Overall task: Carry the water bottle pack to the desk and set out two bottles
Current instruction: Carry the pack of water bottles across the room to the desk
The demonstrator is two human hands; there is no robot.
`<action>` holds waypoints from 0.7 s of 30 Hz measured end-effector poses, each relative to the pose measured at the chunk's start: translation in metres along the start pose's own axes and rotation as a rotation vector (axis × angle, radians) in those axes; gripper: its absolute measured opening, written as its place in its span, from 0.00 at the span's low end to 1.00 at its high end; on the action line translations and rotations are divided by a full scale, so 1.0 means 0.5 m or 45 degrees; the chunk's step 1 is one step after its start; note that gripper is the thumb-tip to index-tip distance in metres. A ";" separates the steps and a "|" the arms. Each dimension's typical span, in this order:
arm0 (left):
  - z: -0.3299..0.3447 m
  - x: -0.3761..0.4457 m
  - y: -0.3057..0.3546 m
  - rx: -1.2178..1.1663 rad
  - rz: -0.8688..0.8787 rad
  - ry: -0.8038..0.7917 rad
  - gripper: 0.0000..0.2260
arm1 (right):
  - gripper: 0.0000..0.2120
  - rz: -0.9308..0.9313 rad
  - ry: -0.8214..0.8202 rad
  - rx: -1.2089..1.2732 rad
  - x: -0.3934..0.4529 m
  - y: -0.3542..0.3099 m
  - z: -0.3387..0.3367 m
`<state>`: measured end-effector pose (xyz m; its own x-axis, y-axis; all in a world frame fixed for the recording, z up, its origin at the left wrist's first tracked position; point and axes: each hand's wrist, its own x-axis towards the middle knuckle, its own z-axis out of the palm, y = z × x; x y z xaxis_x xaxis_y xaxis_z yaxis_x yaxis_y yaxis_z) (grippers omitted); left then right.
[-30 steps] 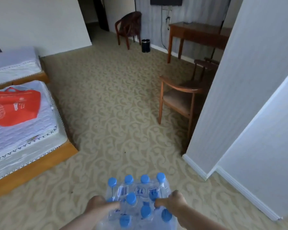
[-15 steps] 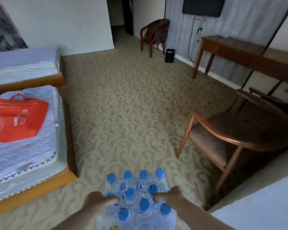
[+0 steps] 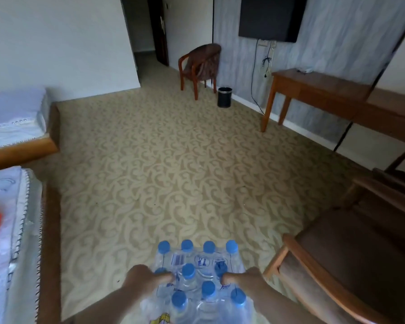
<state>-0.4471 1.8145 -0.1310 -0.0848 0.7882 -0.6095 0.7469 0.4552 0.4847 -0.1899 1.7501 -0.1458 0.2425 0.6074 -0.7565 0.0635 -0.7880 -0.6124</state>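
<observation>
A shrink-wrapped water bottle pack (image 3: 200, 274) with several blue caps hangs low in front of me, above the carpet. My left hand (image 3: 145, 280) grips its left side through the plastic wrap. On the opposite side, my right hand (image 3: 243, 278) holds the wrap the same way. The wooden desk (image 3: 318, 90) stands against the right wall under a dark wall screen, well ahead and to the right of the pack. A small pale object lies on the desk's far end.
A wooden armchair (image 3: 351, 260) is close at my right, beside the pack. Two beds (image 3: 17, 230) line the left side. A second chair (image 3: 201, 64) and a black bin (image 3: 224, 97) stand by the far wall. Patterned carpet stretches between them.
The view has advanced into the room and turned right. The desk and near armchair are closer, the red bag has slid almost out of view at left. Both hands keep their grip.
</observation>
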 end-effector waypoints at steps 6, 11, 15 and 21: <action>-0.061 0.227 0.248 -0.077 0.020 0.024 0.24 | 0.41 -0.075 0.018 0.000 0.189 -0.277 -0.107; -0.110 0.411 0.427 -0.164 0.006 0.009 0.25 | 0.35 -0.072 0.089 -0.004 0.334 -0.484 -0.172; -0.145 0.598 0.570 -0.116 0.082 -0.026 0.26 | 0.39 -0.032 0.150 0.056 0.467 -0.621 -0.206; -0.202 0.830 0.822 -0.003 0.171 -0.120 0.24 | 0.25 0.030 0.251 0.222 0.642 -0.800 -0.272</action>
<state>-0.2420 2.3706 -0.1215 0.0781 0.8000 -0.5949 0.7459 0.3491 0.5673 -0.0057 2.2467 -0.1125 0.4270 0.5445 -0.7219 -0.1082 -0.7619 -0.6387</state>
